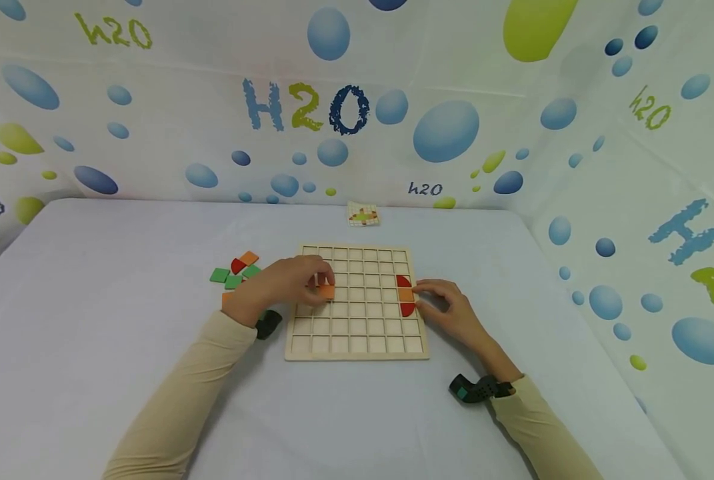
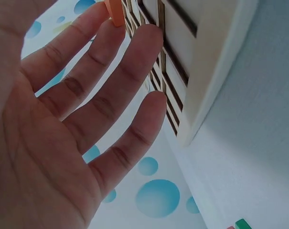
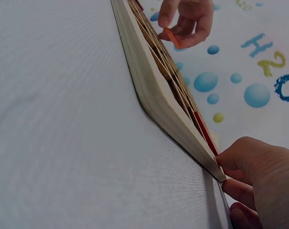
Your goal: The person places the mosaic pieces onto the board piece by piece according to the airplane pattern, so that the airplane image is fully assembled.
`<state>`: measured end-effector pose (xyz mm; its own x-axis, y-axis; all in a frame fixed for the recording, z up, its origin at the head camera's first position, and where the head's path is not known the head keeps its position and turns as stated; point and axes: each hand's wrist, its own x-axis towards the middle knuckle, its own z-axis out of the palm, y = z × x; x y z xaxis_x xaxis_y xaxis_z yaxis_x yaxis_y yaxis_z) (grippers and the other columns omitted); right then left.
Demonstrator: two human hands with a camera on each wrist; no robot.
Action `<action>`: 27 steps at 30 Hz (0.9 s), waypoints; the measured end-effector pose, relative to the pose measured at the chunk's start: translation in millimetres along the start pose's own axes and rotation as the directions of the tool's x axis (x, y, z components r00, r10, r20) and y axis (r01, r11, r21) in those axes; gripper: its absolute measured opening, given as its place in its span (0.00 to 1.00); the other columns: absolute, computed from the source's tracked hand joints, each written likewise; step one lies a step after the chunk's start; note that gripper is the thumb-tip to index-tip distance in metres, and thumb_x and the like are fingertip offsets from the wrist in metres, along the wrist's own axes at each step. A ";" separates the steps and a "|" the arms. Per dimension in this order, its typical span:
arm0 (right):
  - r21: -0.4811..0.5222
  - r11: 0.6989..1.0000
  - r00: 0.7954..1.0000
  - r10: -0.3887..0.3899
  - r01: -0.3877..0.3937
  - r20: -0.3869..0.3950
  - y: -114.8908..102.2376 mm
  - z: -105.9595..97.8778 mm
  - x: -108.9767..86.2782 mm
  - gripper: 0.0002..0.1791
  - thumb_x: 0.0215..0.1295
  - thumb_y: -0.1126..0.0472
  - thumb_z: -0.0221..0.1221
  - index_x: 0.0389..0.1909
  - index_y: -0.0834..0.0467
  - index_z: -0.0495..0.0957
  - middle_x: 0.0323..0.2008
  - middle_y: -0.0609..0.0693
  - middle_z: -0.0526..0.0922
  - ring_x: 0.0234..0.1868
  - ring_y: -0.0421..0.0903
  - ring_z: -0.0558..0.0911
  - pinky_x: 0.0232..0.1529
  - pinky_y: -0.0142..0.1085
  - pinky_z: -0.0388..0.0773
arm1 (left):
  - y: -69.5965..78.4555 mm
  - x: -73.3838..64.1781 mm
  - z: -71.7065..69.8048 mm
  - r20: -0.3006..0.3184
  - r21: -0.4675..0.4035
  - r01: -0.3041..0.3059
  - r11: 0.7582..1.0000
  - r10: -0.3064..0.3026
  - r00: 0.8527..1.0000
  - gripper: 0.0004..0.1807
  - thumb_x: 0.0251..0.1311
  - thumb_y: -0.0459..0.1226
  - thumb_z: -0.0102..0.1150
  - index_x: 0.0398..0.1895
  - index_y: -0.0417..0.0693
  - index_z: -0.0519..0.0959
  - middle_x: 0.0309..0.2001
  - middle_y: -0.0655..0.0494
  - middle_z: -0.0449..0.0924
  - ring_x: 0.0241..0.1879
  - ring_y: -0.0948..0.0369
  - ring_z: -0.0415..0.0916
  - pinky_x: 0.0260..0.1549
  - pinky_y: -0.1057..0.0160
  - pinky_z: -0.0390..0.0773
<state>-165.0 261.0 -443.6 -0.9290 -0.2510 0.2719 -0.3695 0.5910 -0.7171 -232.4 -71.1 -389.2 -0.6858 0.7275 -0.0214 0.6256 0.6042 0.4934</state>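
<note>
While an orange tile (image 1: 329, 292) is being pinched by the fingers of the left hand (image 1: 291, 279) above the left side of the grid board (image 1: 359, 327), the board's right edge, well apart, is being touched by loosely bent fingers of the right hand (image 1: 453, 319).

Back wall (image 1: 387, 63): white sheeting, faintly creased, printed with blue and green drops (image 1: 447, 131) and "H2O" lettering (image 1: 305, 107). Right wall (image 1: 609, 320): similar print, meeting the back wall at a corner. Foreground: white-covered table (image 1: 75, 320), its far edge against the back wall. Light diffuse; shadows soft.
</note>
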 end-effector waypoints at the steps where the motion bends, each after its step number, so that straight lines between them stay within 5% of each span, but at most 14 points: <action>1: -0.001 1.000 1.000 -0.003 0.003 -0.002 6.2 0.9 0.5 0.16 0.64 0.67 0.62 0.53 0.63 0.80 0.59 0.61 0.76 0.64 0.59 0.67 0.63 0.55 0.62 | 0.6 0.8 0.3 0.003 0.002 0.006 1.000 -0.006 1.000 0.12 0.53 0.36 0.67 0.42 0.49 0.80 0.39 0.58 0.75 0.38 0.61 0.73 0.38 0.61 0.74; 27: -0.010 1.000 1.000 -0.018 0.018 -0.002 11.1 0.6 0.1 0.16 0.64 0.64 0.62 0.52 0.60 0.80 0.59 0.58 0.77 0.64 0.58 0.68 0.63 0.56 0.63 | 27.9 25.8 15.9 0.029 0.059 -0.067 0.996 0.065 0.997 0.13 0.54 0.40 0.69 0.42 0.52 0.80 0.38 0.61 0.75 0.35 0.63 0.73 0.35 0.65 0.73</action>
<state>-169.2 267.1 -452.0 -0.9222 -0.2601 0.2862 -0.3865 0.5942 -0.7054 -226.8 -30.3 -389.8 -0.6324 0.7745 -0.0141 0.6910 0.5722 0.4416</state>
